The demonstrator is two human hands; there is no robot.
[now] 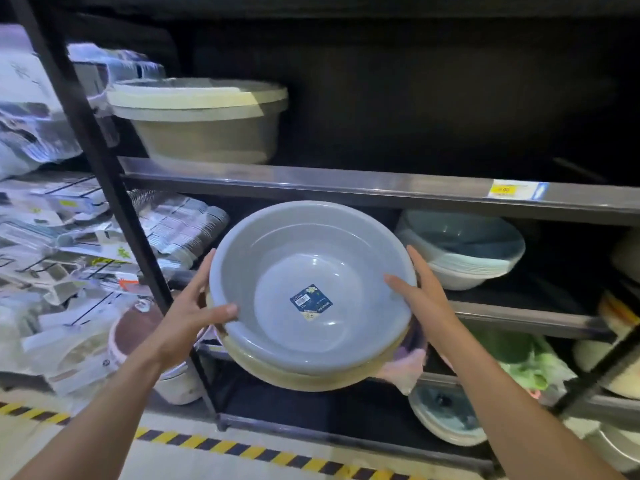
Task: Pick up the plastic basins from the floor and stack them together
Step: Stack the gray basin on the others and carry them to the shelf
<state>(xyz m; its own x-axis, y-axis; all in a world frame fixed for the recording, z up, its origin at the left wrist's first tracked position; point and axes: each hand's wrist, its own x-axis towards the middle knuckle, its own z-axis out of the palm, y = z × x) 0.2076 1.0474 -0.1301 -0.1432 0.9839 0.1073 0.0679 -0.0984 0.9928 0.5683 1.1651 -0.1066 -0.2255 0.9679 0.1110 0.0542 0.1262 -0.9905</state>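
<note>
Hands (194,306) around smooth round plastic basins (311,289)

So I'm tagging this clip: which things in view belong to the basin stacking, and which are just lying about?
In the job:
grey basin, nested on top
beige basin under it
left hand and right hand, each with a grip on the rim

Lying about:
lidded beige tub
pale basin stack
price tag
packaged goods

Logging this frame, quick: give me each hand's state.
Left hand: closed on the basin stack's left rim.
Right hand: closed on its right rim.
</note>
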